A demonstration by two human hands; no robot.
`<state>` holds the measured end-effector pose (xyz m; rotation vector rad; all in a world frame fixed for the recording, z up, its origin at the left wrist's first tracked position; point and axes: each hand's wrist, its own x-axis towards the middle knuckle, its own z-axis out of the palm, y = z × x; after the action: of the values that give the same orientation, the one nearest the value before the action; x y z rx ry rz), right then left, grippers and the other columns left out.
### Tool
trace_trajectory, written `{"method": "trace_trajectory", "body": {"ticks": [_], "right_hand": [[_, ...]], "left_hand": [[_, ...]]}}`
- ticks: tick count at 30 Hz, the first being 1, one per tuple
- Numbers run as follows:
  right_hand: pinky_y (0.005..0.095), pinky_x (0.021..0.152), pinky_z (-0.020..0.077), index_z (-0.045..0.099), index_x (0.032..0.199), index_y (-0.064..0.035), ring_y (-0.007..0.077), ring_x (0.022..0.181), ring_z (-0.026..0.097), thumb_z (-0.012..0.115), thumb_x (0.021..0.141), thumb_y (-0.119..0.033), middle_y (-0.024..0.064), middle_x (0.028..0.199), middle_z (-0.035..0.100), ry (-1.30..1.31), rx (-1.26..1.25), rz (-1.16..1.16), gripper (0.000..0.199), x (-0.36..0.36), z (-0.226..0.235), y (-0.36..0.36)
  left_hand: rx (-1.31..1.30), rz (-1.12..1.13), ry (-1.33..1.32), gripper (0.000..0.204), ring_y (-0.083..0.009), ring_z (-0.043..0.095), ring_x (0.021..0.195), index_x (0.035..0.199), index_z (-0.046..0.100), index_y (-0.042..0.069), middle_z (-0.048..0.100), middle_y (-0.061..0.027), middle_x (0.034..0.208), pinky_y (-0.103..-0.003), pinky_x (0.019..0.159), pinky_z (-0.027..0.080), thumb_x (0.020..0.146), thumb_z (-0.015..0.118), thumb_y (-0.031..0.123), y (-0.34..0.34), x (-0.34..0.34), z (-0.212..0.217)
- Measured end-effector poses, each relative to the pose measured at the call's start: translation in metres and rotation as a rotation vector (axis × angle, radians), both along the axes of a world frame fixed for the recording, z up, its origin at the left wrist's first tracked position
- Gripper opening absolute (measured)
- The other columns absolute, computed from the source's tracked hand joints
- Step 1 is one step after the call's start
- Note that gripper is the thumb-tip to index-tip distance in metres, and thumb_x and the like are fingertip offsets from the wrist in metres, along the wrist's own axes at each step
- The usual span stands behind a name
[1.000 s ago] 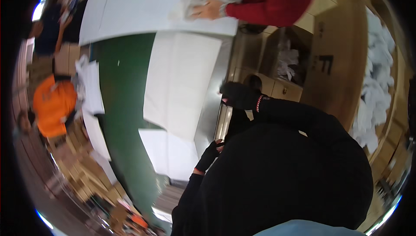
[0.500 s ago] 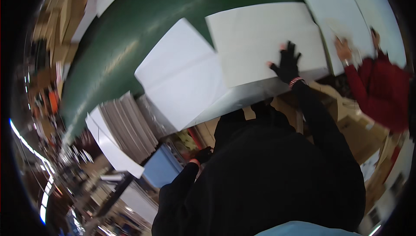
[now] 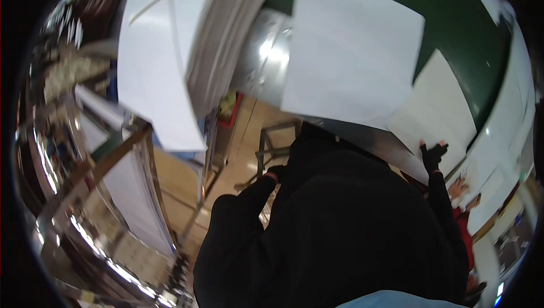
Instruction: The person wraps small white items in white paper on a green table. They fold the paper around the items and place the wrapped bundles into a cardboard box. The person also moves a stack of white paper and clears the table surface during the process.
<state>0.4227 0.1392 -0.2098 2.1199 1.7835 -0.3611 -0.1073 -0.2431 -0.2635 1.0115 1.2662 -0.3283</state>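
Observation:
My right hand (image 3: 434,155), in a black fingerless glove, lies with fingers spread on a cream sheet (image 3: 439,101) at the right. Nothing is gripped in it. Beside that sheet, slightly overlapping it, a larger white sheet (image 3: 351,53) lies on the green surface (image 3: 453,30), reaching over its metal edge (image 3: 362,138). My left hand (image 3: 276,172), also gloved in black, hangs low near my body below the metal edge. Its fingers are too dark to make out.
A thick stack of sheets (image 3: 221,42) stands at the left with white sheets (image 3: 150,70) over its side. Below are a stool (image 3: 277,138) and a rack of white panels (image 3: 136,195). At the right, a co-worker's hands (image 3: 458,187) are over a white surface.
My view has swung left, so the stack and rack fill more of it and the sheets sit further right. My right hand stays spread on the cream sheet, nearer its lower edge.

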Motion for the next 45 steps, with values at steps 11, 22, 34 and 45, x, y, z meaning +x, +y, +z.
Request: {"method": "trace_trajectory", "body": {"ticks": [11,22,34,45], "right_hand": [[0.0604,0.110,0.0051,-0.005,0.140,0.0157,0.0562,0.135,-0.002,0.052,0.078,-0.075,0.0448,0.143,-0.007,-0.030,0.080,0.061,0.124,0.064,-0.042,0.021],[0.0603,0.111,0.0040,-0.005,0.141,0.0147,0.0554,0.136,-0.004,0.049,0.078,-0.077,0.0434,0.144,-0.008,-0.120,-0.050,0.172,0.124,0.052,-0.035,0.029],[0.0618,0.110,0.0089,-0.002,0.145,0.0095,0.0521,0.138,-0.009,0.048,0.077,-0.077,0.0382,0.148,-0.010,0.010,-0.031,0.117,0.121,0.028,-0.028,-0.002],[0.0616,0.109,0.0145,0.000,0.147,0.0056,0.0512,0.139,-0.005,0.047,0.078,-0.077,0.0347,0.150,-0.007,-0.071,-0.019,0.033,0.117,-0.007,0.003,-0.001]], "left_hand": [[-0.174,-0.045,0.275,0.063,-0.0387,0.043,0.124,0.134,0.045,0.018,0.046,-0.0127,0.136,-0.064,0.098,0.031,0.081,0.061,0.047,-0.045,0.077,0.022],[-0.100,0.084,0.462,0.075,-0.0320,0.058,0.107,0.115,0.057,0.012,0.063,-0.0120,0.110,-0.057,0.100,0.035,0.055,0.086,0.048,-0.087,0.089,-0.016],[0.189,0.045,0.332,0.036,-0.0289,0.065,0.087,0.097,0.070,0.014,0.069,-0.0074,0.091,-0.048,0.084,0.044,0.069,0.078,0.035,-0.089,0.194,-0.101],[-0.009,-0.165,0.336,0.055,-0.0244,0.062,0.098,0.091,0.071,0.025,0.070,-0.0009,0.089,-0.040,0.083,0.041,0.042,0.086,0.046,-0.033,0.121,-0.003]]}}
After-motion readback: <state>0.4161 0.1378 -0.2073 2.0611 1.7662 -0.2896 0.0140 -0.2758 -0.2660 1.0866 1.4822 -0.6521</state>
